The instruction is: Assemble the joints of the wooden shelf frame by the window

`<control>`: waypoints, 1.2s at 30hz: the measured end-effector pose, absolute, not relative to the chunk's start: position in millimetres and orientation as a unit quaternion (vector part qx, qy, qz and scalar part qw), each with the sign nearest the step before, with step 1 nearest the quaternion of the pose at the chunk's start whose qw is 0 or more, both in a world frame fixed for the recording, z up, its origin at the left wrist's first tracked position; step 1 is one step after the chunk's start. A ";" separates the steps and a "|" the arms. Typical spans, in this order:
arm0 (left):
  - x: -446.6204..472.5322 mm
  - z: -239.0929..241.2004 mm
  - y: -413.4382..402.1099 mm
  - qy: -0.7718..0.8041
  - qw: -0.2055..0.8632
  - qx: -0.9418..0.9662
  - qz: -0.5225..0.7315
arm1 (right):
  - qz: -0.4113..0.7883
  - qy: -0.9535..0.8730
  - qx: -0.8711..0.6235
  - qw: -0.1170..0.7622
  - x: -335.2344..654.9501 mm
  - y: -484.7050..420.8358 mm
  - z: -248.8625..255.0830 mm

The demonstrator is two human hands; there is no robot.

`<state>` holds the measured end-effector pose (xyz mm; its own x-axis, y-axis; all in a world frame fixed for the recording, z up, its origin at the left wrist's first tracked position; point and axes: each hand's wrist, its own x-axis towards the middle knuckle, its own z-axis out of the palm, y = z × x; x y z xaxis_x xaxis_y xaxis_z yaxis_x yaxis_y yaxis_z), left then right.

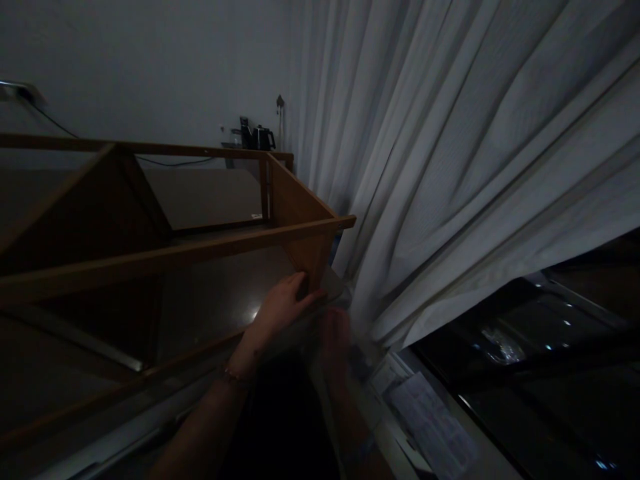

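Note:
A brown wooden shelf frame (200,257) with open compartments fills the left and middle of the head view. My left hand (280,307) grips the lower part of its right end panel (295,193), with the thumb across the near edge and the fingers bent on the inner side. Just right of that corner is my right hand (336,333), smeared by motion. Its fingers are too blurred to make out, and whether it touches the frame or holds anything cannot be told.
White curtains (430,153) hang close on the right. A dark kettle (261,137) stands behind the frame by the wall. Printed papers (433,420) lie at the lower right, next to a dark glossy window (540,353). A cable (53,120) runs along the wall.

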<state>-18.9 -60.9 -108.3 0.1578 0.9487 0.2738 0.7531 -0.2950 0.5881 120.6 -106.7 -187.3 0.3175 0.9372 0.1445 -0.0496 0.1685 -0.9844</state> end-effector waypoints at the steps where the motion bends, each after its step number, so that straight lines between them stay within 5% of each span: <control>1: -19.0 -108.0 -61.0 0.573 0.157 0.744 0.307 | 0.367 -0.450 -0.519 0.627 121.0 -106.8 -187.0; 16: -19.8 -105.7 -60.6 0.569 0.140 0.760 0.282 | 0.250 -0.713 -0.441 0.484 154.7 -102.6 -204.3; 29: -20.3 -105.9 -59.8 0.572 0.148 0.759 0.274 | 0.240 -0.589 -0.501 0.588 129.2 -110.1 -174.6; 36: -20.1 -108.2 -59.4 0.569 0.135 0.762 0.280 | 0.409 -0.410 -0.527 0.622 111.2 -112.0 -187.2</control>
